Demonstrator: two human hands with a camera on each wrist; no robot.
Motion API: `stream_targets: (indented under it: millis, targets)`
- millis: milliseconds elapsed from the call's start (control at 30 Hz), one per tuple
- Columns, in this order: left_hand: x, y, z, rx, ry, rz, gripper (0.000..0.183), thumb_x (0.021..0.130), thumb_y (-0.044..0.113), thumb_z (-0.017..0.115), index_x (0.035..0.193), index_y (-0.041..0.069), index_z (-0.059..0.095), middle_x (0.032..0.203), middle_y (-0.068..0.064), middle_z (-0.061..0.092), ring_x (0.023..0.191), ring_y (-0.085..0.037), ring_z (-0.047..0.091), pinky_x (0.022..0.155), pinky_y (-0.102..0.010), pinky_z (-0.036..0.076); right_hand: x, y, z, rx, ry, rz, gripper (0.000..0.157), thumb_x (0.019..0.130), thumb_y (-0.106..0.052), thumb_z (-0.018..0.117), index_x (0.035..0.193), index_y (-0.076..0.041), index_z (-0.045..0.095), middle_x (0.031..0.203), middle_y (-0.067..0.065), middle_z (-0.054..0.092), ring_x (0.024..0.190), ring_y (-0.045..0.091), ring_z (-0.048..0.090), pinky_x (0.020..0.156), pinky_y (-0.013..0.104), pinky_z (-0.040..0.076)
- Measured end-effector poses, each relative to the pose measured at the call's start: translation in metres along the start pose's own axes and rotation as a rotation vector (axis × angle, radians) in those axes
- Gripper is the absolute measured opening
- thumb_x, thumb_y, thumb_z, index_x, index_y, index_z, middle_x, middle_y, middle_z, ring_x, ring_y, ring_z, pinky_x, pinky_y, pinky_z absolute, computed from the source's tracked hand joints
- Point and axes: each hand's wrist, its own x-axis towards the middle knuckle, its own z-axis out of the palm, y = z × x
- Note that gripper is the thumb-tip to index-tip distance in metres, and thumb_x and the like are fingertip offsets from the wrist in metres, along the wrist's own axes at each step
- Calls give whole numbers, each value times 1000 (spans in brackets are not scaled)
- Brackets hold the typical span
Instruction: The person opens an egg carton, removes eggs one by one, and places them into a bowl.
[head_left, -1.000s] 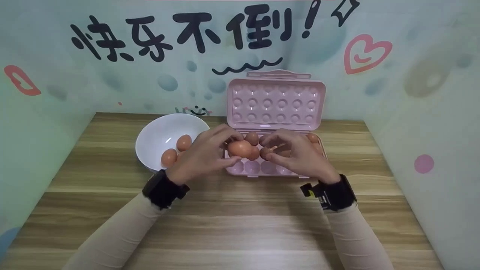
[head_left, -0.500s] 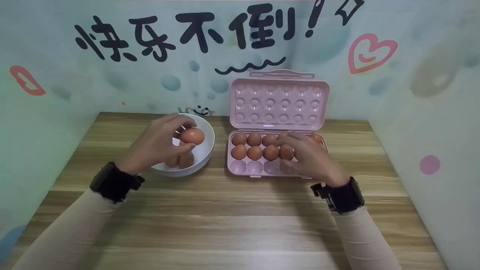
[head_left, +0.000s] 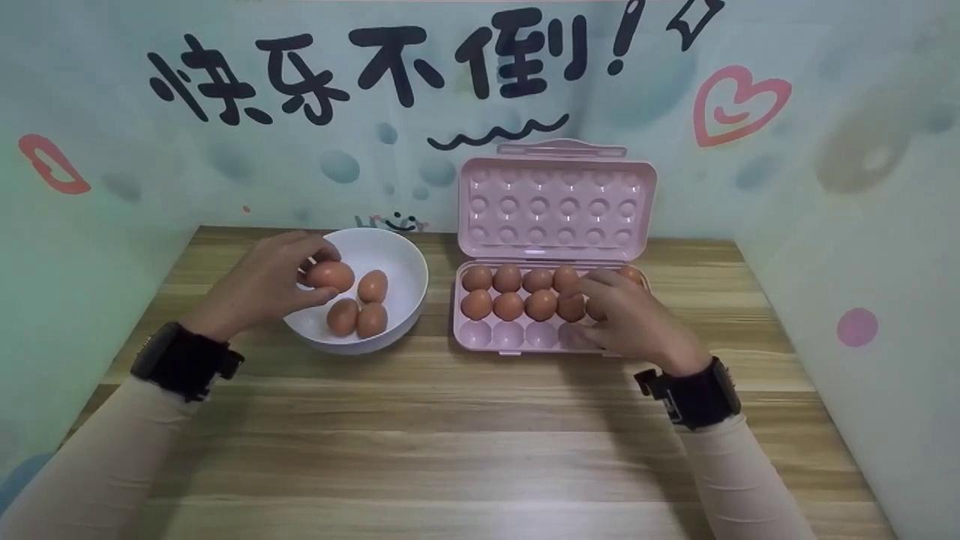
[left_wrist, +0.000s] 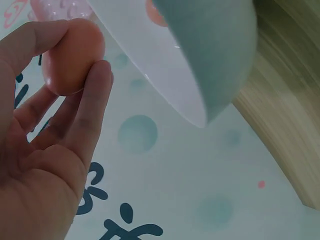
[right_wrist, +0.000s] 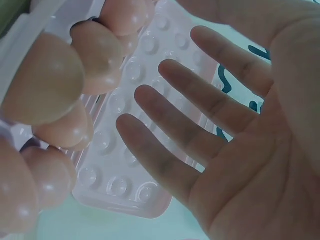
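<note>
Left hand (head_left: 251, 289) pinches an egg (head_left: 331, 277) right by the rim of the white bowl (head_left: 405, 277), three more eggs (head_left: 372, 320) inside; right hand (head_left: 641, 321), fingers spread, hovers over the pink carton (head_left: 555, 206)!

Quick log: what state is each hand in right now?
Left hand: holding an egg between thumb and fingers.
Right hand: open, empty, over the egg carton.

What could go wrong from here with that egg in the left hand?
The held egg could slip, since the left hand only pinches it. Released too high, it might crack against the bowl or the three eggs lying inside. The right hand, spread over part of the pink carton, could nudge the seated eggs.
</note>
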Motion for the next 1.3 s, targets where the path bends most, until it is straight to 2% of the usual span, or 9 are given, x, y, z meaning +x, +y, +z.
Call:
stream_targets:
  millis: [200,367,567,733,1067,1233,1300]
  targets:
    - [-2,-15,4,17,-107,-66,40,89,11,84,124,3,67,115,-17,72,100,-32,63,87,-48,60,1,-2,-1,13,-31,36,31,85,-15,89,108,-10,68,92,6,56,93,25,52,83,40,41]
    - [1,-25,9,22,-156,-55,32,90,12,82,118,3,69,109,-16,73,95,-30,62,83,-44,56,0,0,0,15,-20,34,30,83,-13,90,103,-10,68,92,5,56,90,25,52,82,39,42]
    - [4,-34,13,36,-177,-46,28,89,15,82,112,4,69,104,-14,72,93,-29,62,81,-43,52,-3,2,1,37,-22,44,28,83,-15,90,99,-10,68,97,9,60,92,25,53,82,39,44]
    - [7,-33,13,43,-190,-36,27,88,15,82,110,3,70,102,-13,72,91,-29,62,78,-41,50,-3,2,1,42,-21,41,28,83,-15,90,98,-11,67,100,12,62,93,24,54,82,39,45]
    - [10,-27,17,47,-272,-71,24,88,11,81,109,4,71,102,-12,69,94,-29,59,81,-41,50,-3,1,1,32,-29,46,27,84,-13,89,97,-13,65,96,8,58,93,24,52,81,38,43]
    - [10,-24,20,39,-315,-119,26,87,10,81,111,5,72,101,-11,68,95,-30,58,81,-41,50,-2,1,2,25,-34,45,28,85,-12,88,102,-12,67,95,6,57,91,24,52,80,38,43]
    - [9,-23,20,46,-320,-111,25,87,10,81,110,6,71,98,-9,67,93,-29,57,80,-41,49,-2,1,2,24,-35,49,28,85,-12,88,104,-12,67,95,6,57,91,24,52,80,38,43]
